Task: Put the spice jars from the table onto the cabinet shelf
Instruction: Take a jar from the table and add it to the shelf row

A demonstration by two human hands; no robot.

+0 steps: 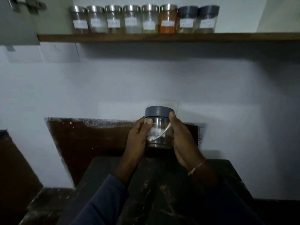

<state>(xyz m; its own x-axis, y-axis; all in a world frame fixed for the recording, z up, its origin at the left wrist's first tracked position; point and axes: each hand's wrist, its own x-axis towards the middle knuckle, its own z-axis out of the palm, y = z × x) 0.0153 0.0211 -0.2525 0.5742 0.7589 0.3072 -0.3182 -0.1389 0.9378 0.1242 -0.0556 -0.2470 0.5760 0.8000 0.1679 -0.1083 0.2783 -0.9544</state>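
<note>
A clear spice jar [159, 127] with a grey lid is held up above the dark table [227, 176], between both hands. My left hand [138, 137] grips its left side, my right hand [181, 138] its right side. The jar has a white label and a little dark content at the bottom. Up on the wooden cabinet shelf [162, 37] stands a row of several labelled jars: most with steel lids [133, 19], one full of orange powder [168, 18], and two with grey lids [198, 19] at the right end.
The shelf has free room to the right of the last jar [240, 35]. An open cabinet door with a hinge [24, 7] hangs at the top left. A white wall with a brown unpainted patch [90, 138] is behind the table.
</note>
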